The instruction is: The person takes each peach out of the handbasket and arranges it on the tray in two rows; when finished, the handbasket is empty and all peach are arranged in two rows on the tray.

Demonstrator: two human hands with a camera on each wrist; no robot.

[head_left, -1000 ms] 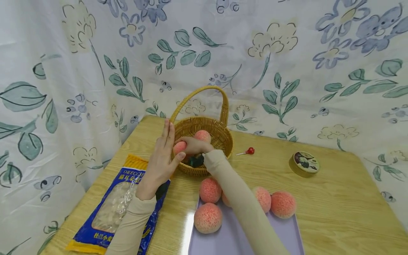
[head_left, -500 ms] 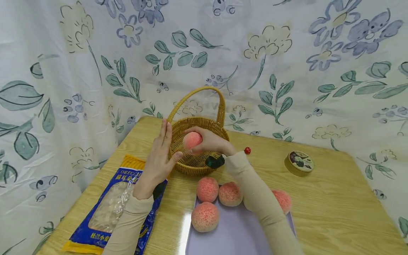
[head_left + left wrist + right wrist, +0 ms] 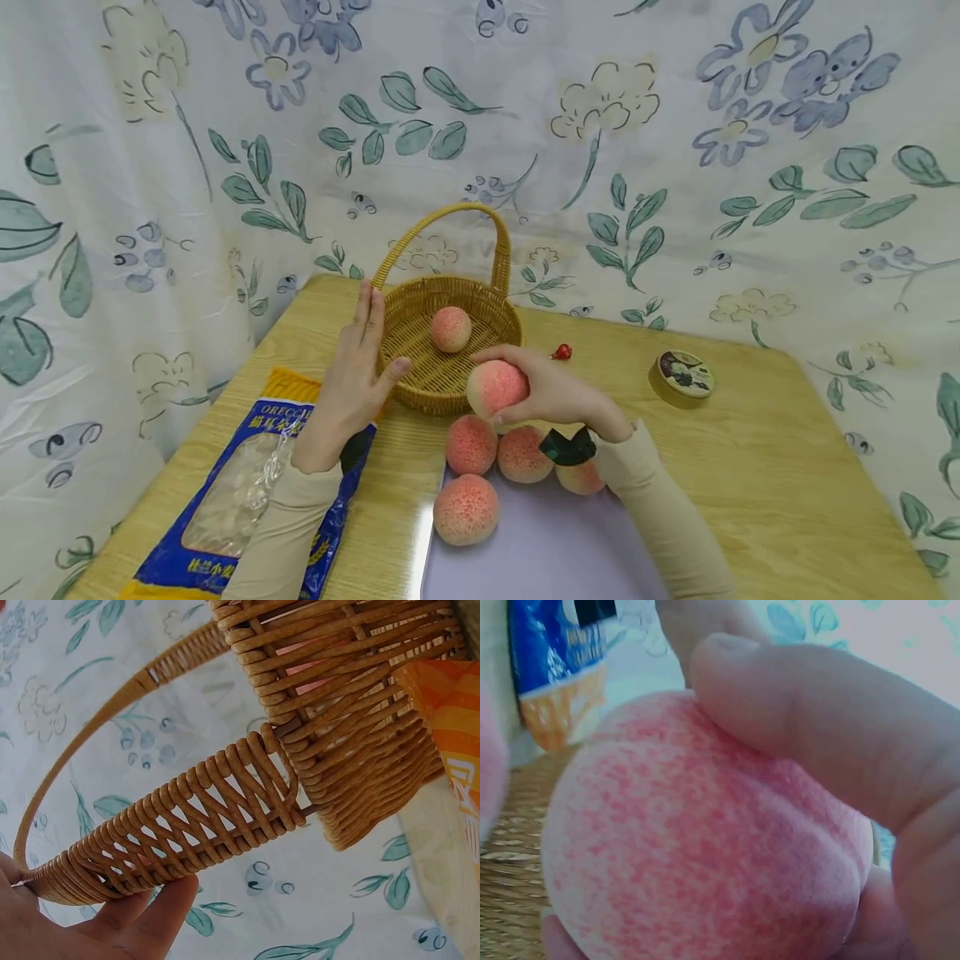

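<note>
My right hand [image 3: 551, 387] holds a pink, speckled peach [image 3: 497, 390] over the basket's front rim, beside the tray; the right wrist view shows the thumb across the creased peach [image 3: 705, 840]. A second peach [image 3: 451, 330] lies inside the wicker basket [image 3: 420, 392]. My left hand [image 3: 348, 383] rests against the basket's left side, index and middle fingers straight up by the handle's base and the thumb spread at the rim. In the left wrist view, its fingertips touch the woven handle [image 3: 180, 817].
Several more peaches [image 3: 467, 510] lie along the edges of a lilac tray [image 3: 540, 550] in front of the basket. A blue and yellow pasta bag [image 3: 232, 500] lies at left under my left forearm. Right of the basket are a red lollipop [image 3: 562, 352] and a round tin [image 3: 682, 379].
My right hand has lifted the peach out of the basket's left side and carried it right and toward me, near the tray. My left hand stays at the basket's side.
</note>
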